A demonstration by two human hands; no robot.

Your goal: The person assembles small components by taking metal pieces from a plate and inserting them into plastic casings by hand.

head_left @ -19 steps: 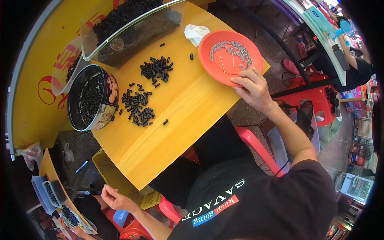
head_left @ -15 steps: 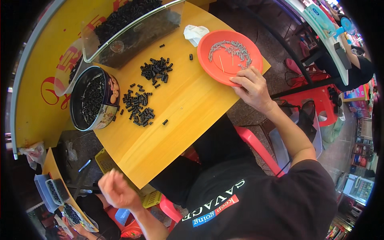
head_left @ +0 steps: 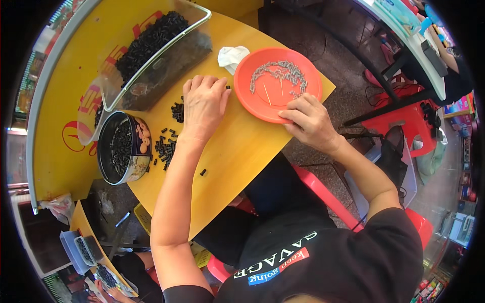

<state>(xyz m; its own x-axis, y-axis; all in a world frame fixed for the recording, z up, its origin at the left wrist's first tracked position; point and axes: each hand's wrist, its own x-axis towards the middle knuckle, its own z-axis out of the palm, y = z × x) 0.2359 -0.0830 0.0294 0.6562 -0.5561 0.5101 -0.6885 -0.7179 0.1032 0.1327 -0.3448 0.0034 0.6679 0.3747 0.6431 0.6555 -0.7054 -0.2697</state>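
Note:
My right hand [head_left: 311, 122] grips the near right rim of a round red plastic plate [head_left: 244, 102], thumb and fingers closed on its edge. Small grey metal pieces [head_left: 289, 67] lie in a curved band on the plate, beside two thin pale sticks [head_left: 268, 94]. My left hand [head_left: 204, 103] reaches across the table left of the plate, thumb and forefinger apart. A single small black cylindrical piece [head_left: 228, 87] sits right at those fingertips. Beneath and beside that forearm, loose piles of similar black pieces [head_left: 164, 149] are partly hidden.
A clear plastic bin [head_left: 164, 65] of black pieces stands at the back left. Nearer is a round tin [head_left: 137, 169], also holding black pieces. Crumpled white tissue [head_left: 232, 58] lies beside the plate. One stray black piece [head_left: 203, 172] rests on the yellow wooden table [head_left: 237, 151]. Other people sit nearby.
My left hand has swung from off the table's left edge to the far side, up to the lone black piece. My right hand stays on the plate rim. The view has shifted slightly.

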